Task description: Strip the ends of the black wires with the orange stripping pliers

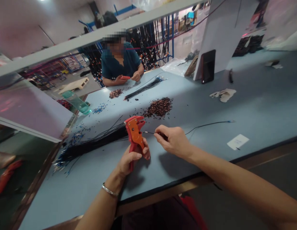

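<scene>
My left hand is wrapped round the handles of a red and orange wire stripper, its jaws pointing up and to the right. Between thumb and fingers, my right hand pinches a thin black wire. The wire's bare copper-coloured end sticks out just right of the stripper jaws, apart from them. Its other end, with a blue-tipped terminal, trails to the right over the table. Behind the stripper lies a thick bundle of black wires, running to the left.
A heap of short black and copper scraps lies beyond my hands. A phone leans against a white panel. Across the blue table a co-worker holds a red tool. A green bottle lies tilted at left; a white label is at right.
</scene>
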The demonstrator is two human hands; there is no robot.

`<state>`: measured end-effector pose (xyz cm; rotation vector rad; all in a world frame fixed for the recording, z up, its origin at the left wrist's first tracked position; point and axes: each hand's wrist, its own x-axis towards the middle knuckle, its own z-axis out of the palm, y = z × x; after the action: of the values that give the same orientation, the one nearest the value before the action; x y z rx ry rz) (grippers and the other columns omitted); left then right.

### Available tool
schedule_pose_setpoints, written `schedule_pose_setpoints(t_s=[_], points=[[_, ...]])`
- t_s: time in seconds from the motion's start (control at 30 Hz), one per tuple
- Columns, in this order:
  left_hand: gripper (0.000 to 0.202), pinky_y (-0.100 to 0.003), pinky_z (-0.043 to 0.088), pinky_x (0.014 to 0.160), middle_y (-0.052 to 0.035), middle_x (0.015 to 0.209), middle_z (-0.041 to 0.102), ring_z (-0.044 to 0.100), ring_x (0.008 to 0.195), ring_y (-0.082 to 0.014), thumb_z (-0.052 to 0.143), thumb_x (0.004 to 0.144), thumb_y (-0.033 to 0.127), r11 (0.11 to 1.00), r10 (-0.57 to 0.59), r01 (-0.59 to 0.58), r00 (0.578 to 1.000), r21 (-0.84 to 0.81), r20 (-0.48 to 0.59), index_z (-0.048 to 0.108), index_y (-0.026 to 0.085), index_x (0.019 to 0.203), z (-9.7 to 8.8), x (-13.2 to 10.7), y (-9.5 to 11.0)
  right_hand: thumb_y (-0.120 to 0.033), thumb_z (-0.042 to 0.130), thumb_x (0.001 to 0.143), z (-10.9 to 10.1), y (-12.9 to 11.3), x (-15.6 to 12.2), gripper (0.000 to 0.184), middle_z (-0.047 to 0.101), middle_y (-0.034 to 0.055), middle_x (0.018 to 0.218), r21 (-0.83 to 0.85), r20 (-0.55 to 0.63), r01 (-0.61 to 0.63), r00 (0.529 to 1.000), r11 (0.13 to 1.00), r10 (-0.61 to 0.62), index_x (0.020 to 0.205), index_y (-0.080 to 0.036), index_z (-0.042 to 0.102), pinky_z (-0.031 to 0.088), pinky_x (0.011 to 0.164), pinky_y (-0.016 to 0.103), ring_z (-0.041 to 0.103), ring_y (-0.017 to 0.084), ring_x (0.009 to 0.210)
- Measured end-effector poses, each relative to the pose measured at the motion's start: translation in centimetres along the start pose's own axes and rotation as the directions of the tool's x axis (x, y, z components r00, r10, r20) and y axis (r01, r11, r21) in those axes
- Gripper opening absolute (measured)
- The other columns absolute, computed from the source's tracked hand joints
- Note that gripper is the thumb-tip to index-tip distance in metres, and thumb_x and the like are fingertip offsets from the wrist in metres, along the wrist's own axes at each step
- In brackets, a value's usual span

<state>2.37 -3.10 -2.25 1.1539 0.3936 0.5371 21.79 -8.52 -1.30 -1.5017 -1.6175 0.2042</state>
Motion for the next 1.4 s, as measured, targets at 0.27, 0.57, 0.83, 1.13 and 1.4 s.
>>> schedule_pose_setpoints(t_s=[0.27, 0.57, 0.83, 1.13, 1.4], points=[[0.031, -0.03, 0.037, 0.065, 0.0006, 0.076, 0.047, 0.044, 0.068, -0.0145, 0.059, 0.07, 0.028, 0.771, 0.16, -0.068, 0.983, 0.633, -0.089, 0.049, 0.018, 0.097, 0.5, 0.0, 0.7, -0.026, 0.053, 0.082, -0.6, -0.5, 0.5, 0.015, 0.053, -0.0037, 0.054, 0.217, 0.019, -0.107, 0.994, 0.97, 0.105, 0.072, -0.018, 0.06, 0.032, 0.054, 0.021, 0.04, 0.008, 0.049], [0.041, -0.035, 0.041, 0.073, -0.007, 0.091, 0.058, 0.053, 0.082, -0.023, 0.053, 0.061, 0.017, -0.108, 0.473, -0.032, 0.877, 0.994, 0.079, 0.051, 0.019, 0.102, 0.1, -0.2, -0.4, -0.037, 0.074, 0.068, 0.9, 1.2, 0.4, 0.024, 0.058, -0.0048, 0.064, 0.747, 0.474, -0.553, 0.833, 0.37, 0.287, 0.074, -0.017, 0.062, 0.037, 0.048, 0.018, 0.045, 0.006, 0.051], [0.038, -0.035, 0.036, 0.07, -0.0077, 0.087, 0.058, 0.051, 0.08, -0.0242, 0.054, 0.06, 0.019, -0.139, 0.446, -0.046, 0.889, 0.989, 0.104, 0.052, 0.019, 0.098, 0.3, -0.3, -0.4, -0.03, 0.071, 0.07, 1.0, 1.7, -0.2, 0.016, 0.063, -0.0011, 0.07, 0.716, 0.474, -0.521, 0.852, 0.466, 0.223, 0.077, -0.017, 0.065, 0.043, 0.053, 0.019, 0.053, 0.009, 0.058], [0.042, -0.035, 0.036, 0.069, -0.0075, 0.086, 0.057, 0.05, 0.079, -0.0237, 0.052, 0.056, 0.015, -0.088, 0.487, -0.045, 0.87, 0.995, 0.083, 0.052, 0.018, 0.097, 0.5, -0.3, -0.4, -0.031, 0.074, 0.07, 0.7, 1.4, -0.1, 0.02, 0.057, -0.0037, 0.064, 0.699, 0.482, -0.499, 0.858, 0.513, 0.179, 0.067, -0.015, 0.063, 0.039, 0.05, 0.018, 0.045, 0.005, 0.052], [0.043, -0.035, 0.036, 0.069, -0.007, 0.087, 0.057, 0.05, 0.078, -0.0235, 0.052, 0.055, 0.015, -0.08, 0.485, -0.039, 0.871, 0.996, 0.073, 0.05, 0.019, 0.098, 0.3, -0.4, -0.6, -0.041, 0.073, 0.072, 0.5, 1.0, 0.0, 0.028, 0.056, -0.0034, 0.062, 0.679, 0.471, -0.471, 0.868, 0.563, 0.159, 0.069, -0.015, 0.065, 0.038, 0.05, 0.019, 0.044, 0.006, 0.053]])
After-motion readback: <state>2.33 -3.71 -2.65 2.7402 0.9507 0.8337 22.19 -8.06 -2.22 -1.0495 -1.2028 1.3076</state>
